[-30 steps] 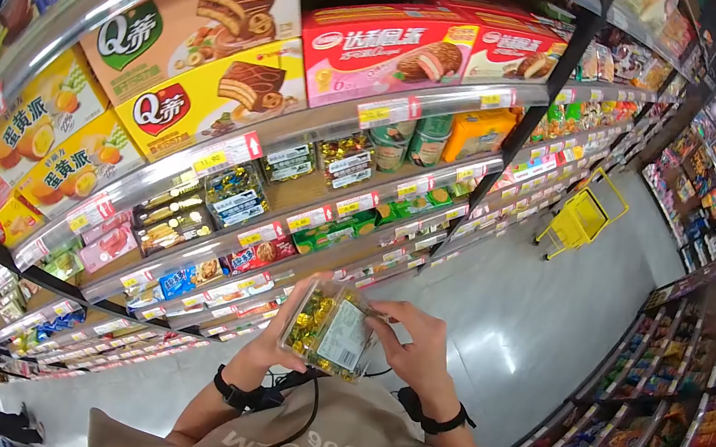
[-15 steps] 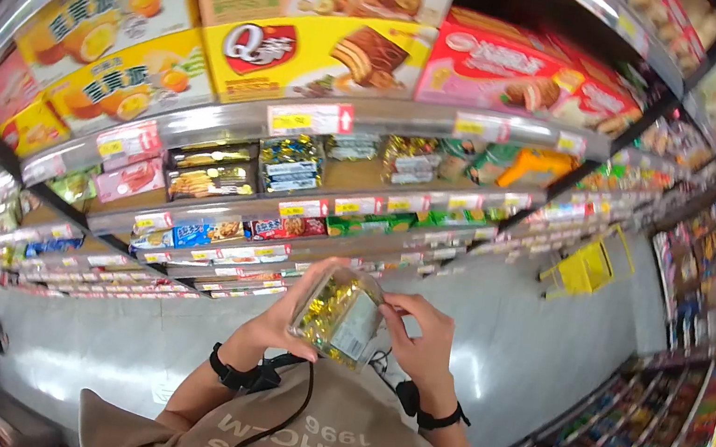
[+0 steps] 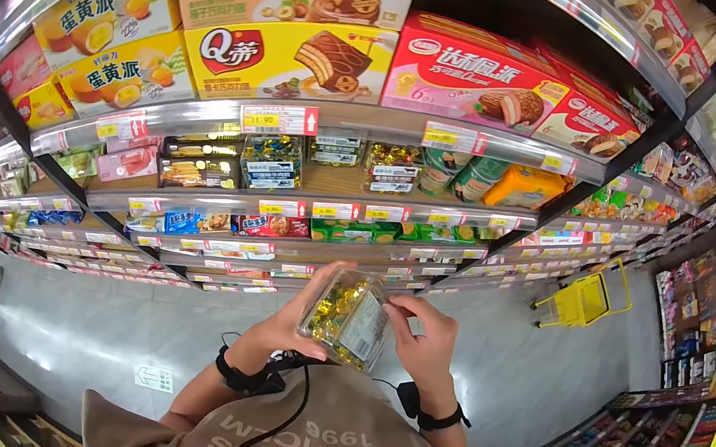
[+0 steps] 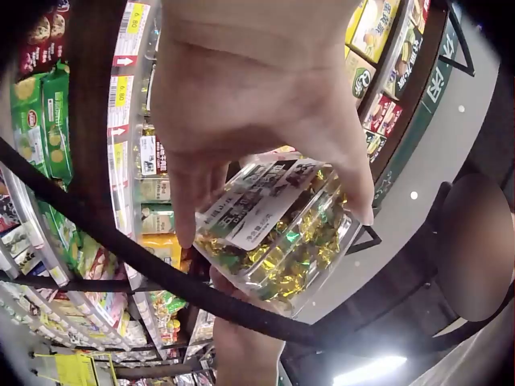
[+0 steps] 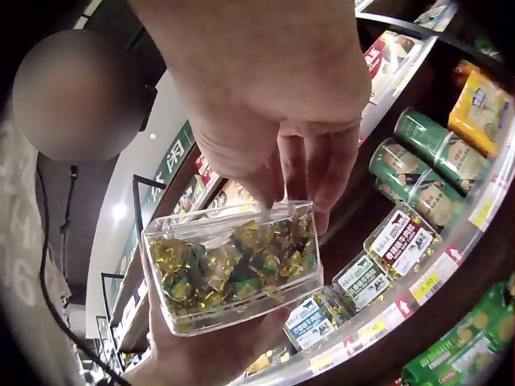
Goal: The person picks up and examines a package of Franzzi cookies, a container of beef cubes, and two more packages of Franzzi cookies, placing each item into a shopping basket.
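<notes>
Leftmost among the larger goods, two yellow pie cartons [image 3: 114, 41] stand one over the other — and next to them two Q cartons [image 3: 286, 60], a tan one on a yellow one. Under these, three clear packs [image 3: 273, 162] sit in a row on the shelf [image 3: 318, 181], holding shiny wrapped pieces, with blue, green and dark red labels. Below and before the shelf's edge, well apart from it, is the held box [image 3: 344, 318], a tilted clear container full of gold and green twists, too many and too overlapped to count. The left hand [image 3: 290, 318] grips it round its left side; the right hand [image 3: 427, 339] pinches its right edge by the label, so both hands are clamped on the one box. Farther right, at least two green canisters [image 3: 476, 179] stand beside an orange package [image 3: 520, 187]. Grey floor [image 3: 504, 343] opens out right of the hands, reaching one yellow cart [image 3: 580, 300].
</notes>
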